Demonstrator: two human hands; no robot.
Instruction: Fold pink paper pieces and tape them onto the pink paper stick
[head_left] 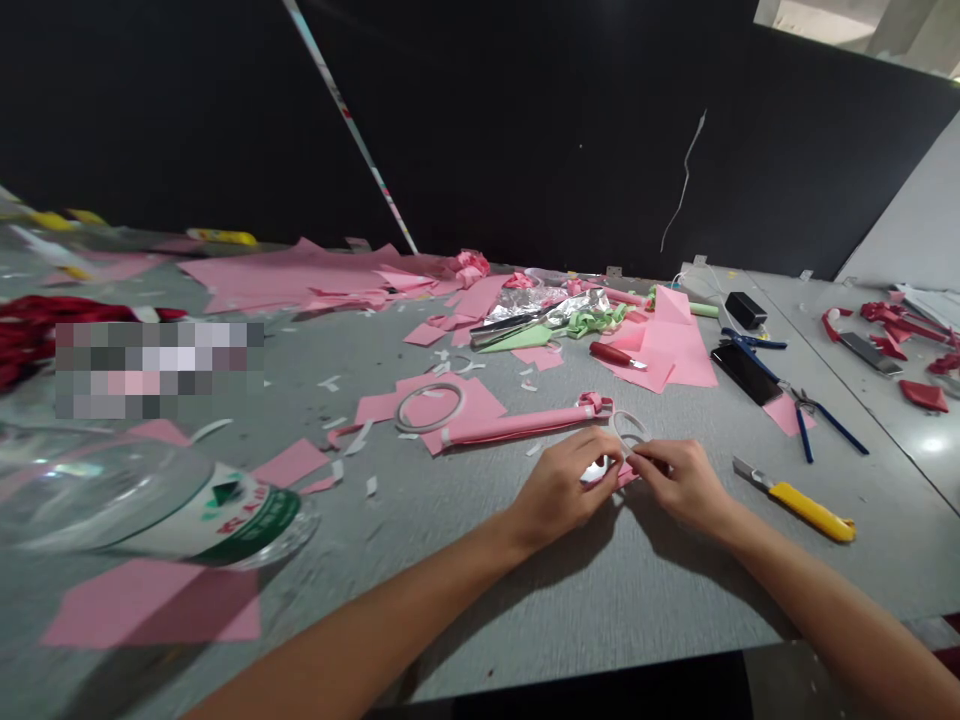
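Left hand point(564, 482) and right hand point(684, 487) hold pink paper point(627, 476)
Fingers point(654, 462) pinch close together; a hard tug could rip it.

Glare whitens the table point(420, 500) at far right.

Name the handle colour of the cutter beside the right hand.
Yellow; the cutter's handle shows best in the head view.

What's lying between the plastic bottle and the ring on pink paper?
Pink paper pieces and small white scraps, seen in the head view.
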